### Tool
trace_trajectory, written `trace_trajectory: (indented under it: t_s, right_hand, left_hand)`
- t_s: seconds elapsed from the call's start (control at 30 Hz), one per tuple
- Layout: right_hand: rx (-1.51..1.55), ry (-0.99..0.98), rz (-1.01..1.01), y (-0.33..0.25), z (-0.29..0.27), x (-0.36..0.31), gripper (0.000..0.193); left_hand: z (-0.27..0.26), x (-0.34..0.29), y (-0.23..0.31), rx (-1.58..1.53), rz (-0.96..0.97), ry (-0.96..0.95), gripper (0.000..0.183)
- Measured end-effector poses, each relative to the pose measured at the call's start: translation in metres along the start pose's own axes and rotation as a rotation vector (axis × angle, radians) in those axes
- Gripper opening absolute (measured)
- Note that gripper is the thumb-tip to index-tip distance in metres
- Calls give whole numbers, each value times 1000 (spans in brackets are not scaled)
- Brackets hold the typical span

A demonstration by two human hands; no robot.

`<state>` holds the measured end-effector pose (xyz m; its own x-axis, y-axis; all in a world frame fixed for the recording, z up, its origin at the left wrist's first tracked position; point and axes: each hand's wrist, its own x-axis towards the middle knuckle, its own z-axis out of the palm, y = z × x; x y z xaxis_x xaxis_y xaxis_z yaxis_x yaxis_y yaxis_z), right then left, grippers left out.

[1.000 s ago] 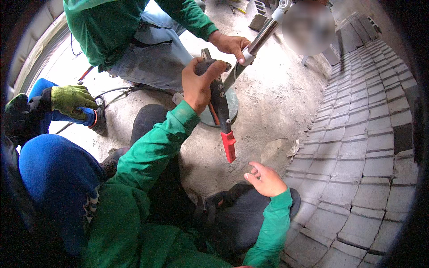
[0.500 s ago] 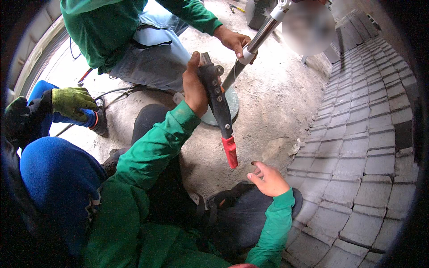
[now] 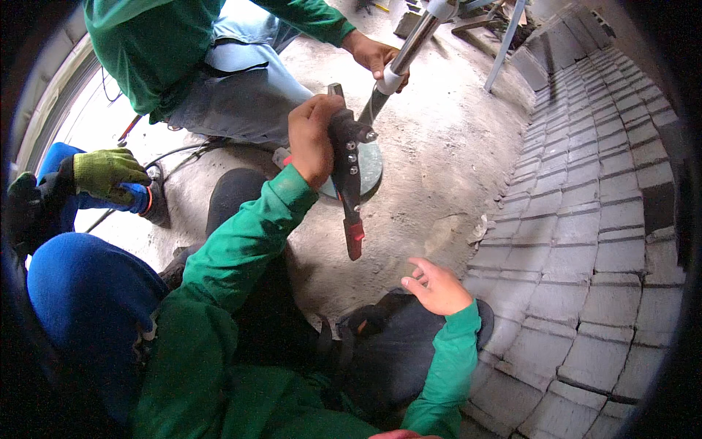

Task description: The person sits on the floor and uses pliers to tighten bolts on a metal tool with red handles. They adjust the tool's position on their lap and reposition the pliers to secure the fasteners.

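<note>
My left hand [image 3: 311,139] is wrapped round the upper part of a black hand tool [image 3: 346,168], which looks like a small bolt cutter. A row of shiny bolts runs along it, a metal end sticks out above my fist, and a red grip [image 3: 354,240] points down. My right hand [image 3: 437,287] is open and empty, thumb apart from the fingers, above my dark trouser leg. Beyond the tool, a co-worker's hand [image 3: 376,55] holds a slanting metal pole [image 3: 418,40] at its white collar. A round grey disc [image 3: 371,167] lies near the pole's lower end, partly hidden by the tool.
Grey blocks [image 3: 563,249] stand stacked in rows along the right. A person in green kneels at upper left. Another wears a yellow-green glove [image 3: 110,174] at far left. A black cable [image 3: 175,152] crosses the concrete floor [image 3: 439,183]. A blue-grey metal leg [image 3: 506,47] stands far right.
The tool in my left hand has turned, and its red grip has swung left and up. My right hand stays open, nearly in place. The whole view has shifted slightly.
</note>
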<state>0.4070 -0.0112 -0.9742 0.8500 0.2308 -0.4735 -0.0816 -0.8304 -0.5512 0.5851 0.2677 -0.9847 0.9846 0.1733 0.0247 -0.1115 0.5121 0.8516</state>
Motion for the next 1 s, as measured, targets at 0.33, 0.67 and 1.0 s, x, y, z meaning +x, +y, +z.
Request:
trace_trajectory:
  t_s: [0.33, 0.67, 1.0]
  right_hand:
    - [10, -3, -9, 4, 3, 5, 55]
    - [62, 13, 7, 5, 2, 0, 55]
    - [29, -24, 0, -2, -1, 2, 53]
  left_hand:
    - [0, 0, 0, 62, -60, -74, 35]
    - [-8, 11, 28, -79, -61, -43, 38]
    - [-20, 15, 34, -39, 83, -60, 33]
